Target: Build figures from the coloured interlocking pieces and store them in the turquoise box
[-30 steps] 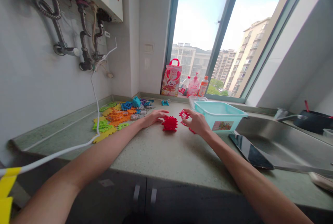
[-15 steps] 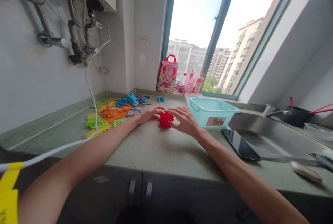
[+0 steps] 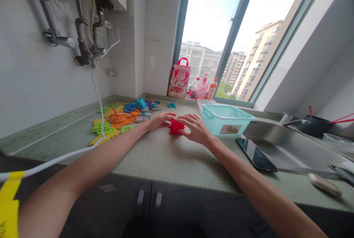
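A red toothed interlocking block (image 3: 176, 127) rests on the counter between my hands. It looks like several pieces joined in a chunky shape. My left hand (image 3: 161, 121) is closed against its left side, with the fingertips reaching behind it. From the right, my right hand (image 3: 197, 130) holds it, the thumb low at its side and the fingers curved over the back. Part of the block's top and far side is hidden by the fingers. Left of my hands lies a pile of similar toothed pieces, orange (image 3: 120, 119), green (image 3: 100, 129) and blue (image 3: 129, 107) among them.
A white cable (image 3: 97, 87) runs across the pile's left side. Behind my right hand stands a turquoise bin (image 3: 228, 114). A phone (image 3: 256, 154) lies beside the sink (image 3: 279, 142), and a small oblong object (image 3: 324, 184) near the front edge. Bottles (image 3: 202, 88) line the window.
The camera view has shifted slightly. The red block appears turned a little between my hands, which stay in almost the same place.
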Available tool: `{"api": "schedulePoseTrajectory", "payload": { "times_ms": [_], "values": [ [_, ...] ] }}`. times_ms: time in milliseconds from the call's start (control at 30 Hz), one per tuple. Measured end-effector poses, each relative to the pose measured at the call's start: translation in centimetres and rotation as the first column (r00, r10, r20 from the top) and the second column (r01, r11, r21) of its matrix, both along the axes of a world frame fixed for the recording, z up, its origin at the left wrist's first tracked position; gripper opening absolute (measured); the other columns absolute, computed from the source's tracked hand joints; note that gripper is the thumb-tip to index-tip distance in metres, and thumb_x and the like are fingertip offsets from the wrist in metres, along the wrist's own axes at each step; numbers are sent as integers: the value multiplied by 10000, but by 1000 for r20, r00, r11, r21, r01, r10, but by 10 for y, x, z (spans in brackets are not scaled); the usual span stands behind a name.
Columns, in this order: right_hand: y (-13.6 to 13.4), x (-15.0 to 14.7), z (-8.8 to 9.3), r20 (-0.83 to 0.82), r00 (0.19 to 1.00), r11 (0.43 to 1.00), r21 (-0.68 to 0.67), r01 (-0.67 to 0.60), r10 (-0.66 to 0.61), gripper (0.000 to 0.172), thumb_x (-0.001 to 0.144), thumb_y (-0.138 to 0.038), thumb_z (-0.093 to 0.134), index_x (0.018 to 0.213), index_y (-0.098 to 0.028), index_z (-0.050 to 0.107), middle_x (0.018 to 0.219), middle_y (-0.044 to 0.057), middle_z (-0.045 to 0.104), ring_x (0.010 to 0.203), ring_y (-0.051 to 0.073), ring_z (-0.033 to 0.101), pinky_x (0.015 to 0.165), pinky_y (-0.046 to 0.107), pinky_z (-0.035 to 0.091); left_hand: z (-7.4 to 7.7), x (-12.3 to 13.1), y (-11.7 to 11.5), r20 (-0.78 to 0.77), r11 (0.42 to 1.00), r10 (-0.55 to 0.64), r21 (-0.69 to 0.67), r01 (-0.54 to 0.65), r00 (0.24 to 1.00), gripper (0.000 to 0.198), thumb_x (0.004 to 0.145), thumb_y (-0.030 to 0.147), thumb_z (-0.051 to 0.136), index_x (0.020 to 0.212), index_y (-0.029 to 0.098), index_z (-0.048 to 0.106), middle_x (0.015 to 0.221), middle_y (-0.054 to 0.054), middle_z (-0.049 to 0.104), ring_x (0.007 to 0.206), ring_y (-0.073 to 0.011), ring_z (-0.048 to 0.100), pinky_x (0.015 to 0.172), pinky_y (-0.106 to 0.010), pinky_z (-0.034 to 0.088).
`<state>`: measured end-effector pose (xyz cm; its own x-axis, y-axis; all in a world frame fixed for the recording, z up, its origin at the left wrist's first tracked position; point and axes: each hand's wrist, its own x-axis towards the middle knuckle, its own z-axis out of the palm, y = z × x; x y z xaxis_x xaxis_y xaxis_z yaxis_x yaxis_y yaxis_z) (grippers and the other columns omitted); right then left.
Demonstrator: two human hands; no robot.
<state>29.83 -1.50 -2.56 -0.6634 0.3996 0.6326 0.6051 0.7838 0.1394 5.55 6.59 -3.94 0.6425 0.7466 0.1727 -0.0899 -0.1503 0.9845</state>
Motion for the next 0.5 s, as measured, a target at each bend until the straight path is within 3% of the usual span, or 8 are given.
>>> {"api": "schedulePoseTrajectory", "payload": {
  "times_ms": [500],
  "values": [
    [4,6,-2,2,1000,999,28,-31,31,475,934,-299,740,1392,-275,619,1327,81,704,1188,278,626,1055,469,461,-4,-1,6,-39,1000,12,25,-11,999,593,813,452,748,1320,164,639,1206,-108,721,1142,-285,660,914,-366,499]
  ]
}}
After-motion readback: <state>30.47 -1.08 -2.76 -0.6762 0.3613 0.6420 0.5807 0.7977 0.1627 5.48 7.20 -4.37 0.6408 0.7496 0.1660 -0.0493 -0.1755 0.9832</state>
